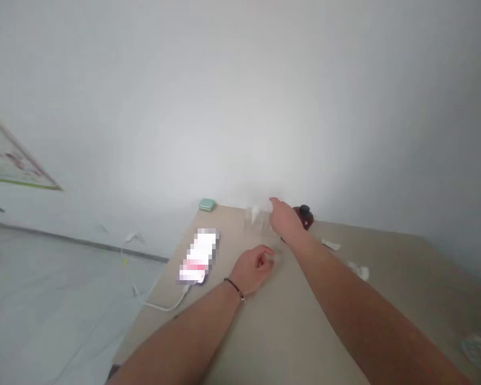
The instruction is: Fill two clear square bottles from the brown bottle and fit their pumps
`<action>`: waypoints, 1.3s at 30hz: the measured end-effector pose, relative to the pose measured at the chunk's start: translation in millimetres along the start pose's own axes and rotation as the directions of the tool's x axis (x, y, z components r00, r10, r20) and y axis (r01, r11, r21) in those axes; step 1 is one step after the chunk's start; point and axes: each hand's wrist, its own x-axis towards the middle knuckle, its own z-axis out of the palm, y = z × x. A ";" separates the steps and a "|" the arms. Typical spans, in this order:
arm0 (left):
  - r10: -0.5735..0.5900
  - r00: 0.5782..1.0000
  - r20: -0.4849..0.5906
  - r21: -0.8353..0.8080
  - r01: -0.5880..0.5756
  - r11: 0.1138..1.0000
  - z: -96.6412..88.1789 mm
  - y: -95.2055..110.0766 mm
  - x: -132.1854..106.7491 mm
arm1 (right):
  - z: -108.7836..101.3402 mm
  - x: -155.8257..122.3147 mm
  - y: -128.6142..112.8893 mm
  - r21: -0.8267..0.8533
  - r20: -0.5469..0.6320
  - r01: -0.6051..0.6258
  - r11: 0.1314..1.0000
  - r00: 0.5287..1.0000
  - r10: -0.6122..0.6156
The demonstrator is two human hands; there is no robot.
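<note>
Reaching to the far edge of the table [300,342], the right hand [284,220] stands well apart from the left hand [251,269], its fingers [274,203] at a clear container [258,223], though the view does not show whether they grip it. The left hand lies curled on the table, and whether it holds anything cannot be told. A phone [199,255] lies near the table's left edge, a dark red bottle [303,217] stands at the far edge, and tissue scraps [358,270] sit on the wide stretch of table right of the right arm [369,315].
</note>
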 end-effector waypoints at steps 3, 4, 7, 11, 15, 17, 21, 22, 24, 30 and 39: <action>0.004 1.000 -0.010 0.004 -0.003 1.000 0.8 1.5 0.6 | 1.1 -1.7 1.5 -0.005 0.001 0.001 1.000 1.000 -0.001; 0.004 1.000 -0.013 0.005 -0.004 1.000 1.0 2.1 0.8 | 1.3 -2.2 1.6 -0.008 0.000 0.002 1.000 1.000 -0.002; 0.004 1.000 -0.024 0.006 -0.003 1.000 1.6 3.6 1.4 | 0.9 -3.3 0.8 -0.018 -0.004 0.006 1.000 1.000 -0.006; 0.003 1.000 -0.025 -0.003 -0.003 1.000 2.3 3.7 1.3 | -7.3 -4.9 -1.6 -0.024 -0.032 0.015 1.000 0.999 -0.015; 0.008 1.000 -0.024 -0.010 -0.009 1.000 3.3 0.7 1.2 | -29.4 -8.8 -4.8 -0.021 -0.076 0.027 0.999 0.997 -0.028; 0.010 1.000 -0.028 -0.017 -0.010 1.000 3.7 -0.9 1.2 | -45.6 -13.5 -7.1 -0.019 -0.105 0.044 0.999 0.993 -0.046; 0.025 0.997 -0.067 -0.039 -0.028 0.999 3.2 -1.7 0.1 | -83.9 -32.9 -10.7 -0.006 -0.212 0.059 0.998 0.975 -0.059; 0.032 0.996 -0.086 -0.050 -0.036 0.998 2.8 -1.7 -0.5 | -93.1 -39.8 -10.4 -0.001 -0.236 0.046 0.999 0.971 -0.045; 0.042 0.990 -0.131 -0.072 -0.052 0.996 2.1 -1.9 -2.0 | -108.2 -55.2 -7.0 -0.001 -0.276 0.024 1.000 0.961 -0.023; 0.136 0.950 -0.282 -0.156 -0.185 0.970 5.2 -8.7 -4.0 | -102.7 -99.6 23.1 0.052 -0.281 0.005 0.999 0.960 0.010; 0.208 0.978 -0.022 -0.132 -0.209 0.969 11.8 -6.7 -4.8 | -17.9 -131.2 47.3 0.212 -0.169 0.071 0.975 0.985 -0.035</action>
